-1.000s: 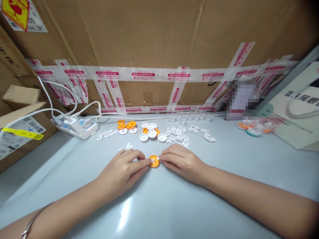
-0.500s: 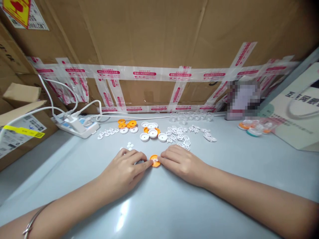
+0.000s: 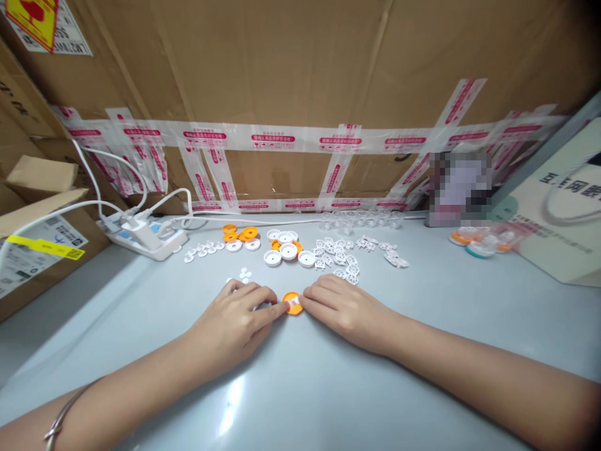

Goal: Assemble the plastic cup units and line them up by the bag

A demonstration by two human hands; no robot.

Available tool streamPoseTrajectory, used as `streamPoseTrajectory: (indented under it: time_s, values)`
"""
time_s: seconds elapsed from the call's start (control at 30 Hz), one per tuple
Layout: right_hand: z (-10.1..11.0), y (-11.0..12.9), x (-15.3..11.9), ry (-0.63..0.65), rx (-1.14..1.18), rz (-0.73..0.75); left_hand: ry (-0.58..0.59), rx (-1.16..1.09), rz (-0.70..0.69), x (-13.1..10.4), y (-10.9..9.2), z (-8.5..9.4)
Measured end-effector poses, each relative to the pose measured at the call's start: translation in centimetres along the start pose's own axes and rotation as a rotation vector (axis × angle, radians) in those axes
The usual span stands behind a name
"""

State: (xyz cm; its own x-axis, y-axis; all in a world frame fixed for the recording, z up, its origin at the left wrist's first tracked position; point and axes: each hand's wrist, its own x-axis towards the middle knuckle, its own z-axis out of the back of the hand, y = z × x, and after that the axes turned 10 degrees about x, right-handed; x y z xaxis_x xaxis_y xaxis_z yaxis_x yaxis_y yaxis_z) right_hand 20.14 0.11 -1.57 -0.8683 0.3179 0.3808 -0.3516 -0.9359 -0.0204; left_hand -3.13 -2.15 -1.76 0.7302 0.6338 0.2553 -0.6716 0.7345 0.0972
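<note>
A shallow round orange plastic cap (image 3: 293,311) lies on the grey table between my hands, with a small white part (image 3: 293,302) inside it. My left hand (image 3: 244,316) is closed, one fingertip pressing at the cap's left side. Something pale shows beneath its curled fingers, too covered to name. From the other side, my right hand (image 3: 345,308) has its fingers pressed together at the cap's right edge. Both hands rest low on the table and hold the cap between them.
Beyond my hands lie white round cups (image 3: 288,252), orange rings (image 3: 248,234), white lattice pieces (image 3: 335,250) and small white pegs (image 3: 204,248). Clear domes (image 3: 361,219) line the back. A power strip (image 3: 154,244) stands left; finished-looking capped pieces (image 3: 479,248) sit right. A taped carton (image 3: 282,69) walls the back.
Hardly anything differs. The white part inside the cap looks slightly shifted, and my right fingertips have moved a touch; both hands stay at the cap.
</note>
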Motion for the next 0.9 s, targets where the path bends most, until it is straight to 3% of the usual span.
streamPoseTrajectory:
  time_s: [0.17, 0.43, 0.67, 0.9]
  values:
    - [-0.3, 0.0, -0.2, -0.042, 0.099, -0.053, -0.033, -0.014, 0.006, 0.1, -0.1, -0.1]
    - [-0.8, -1.9, -0.4, -0.294, 0.322, -0.3, -0.169, -0.127, 0.07, 0.3, 0.1, 0.1]
    - [-0.5, -3.9, 0.2, -0.185, 0.231, -0.508, -0.199, -0.16, 0.108, 0.5, 0.4, 0.1]
    - [-0.9, -3.6, 0.9, -0.141, 0.231, -0.54, -0.217, -0.158, 0.122, 0.4, 0.6, 0.1]
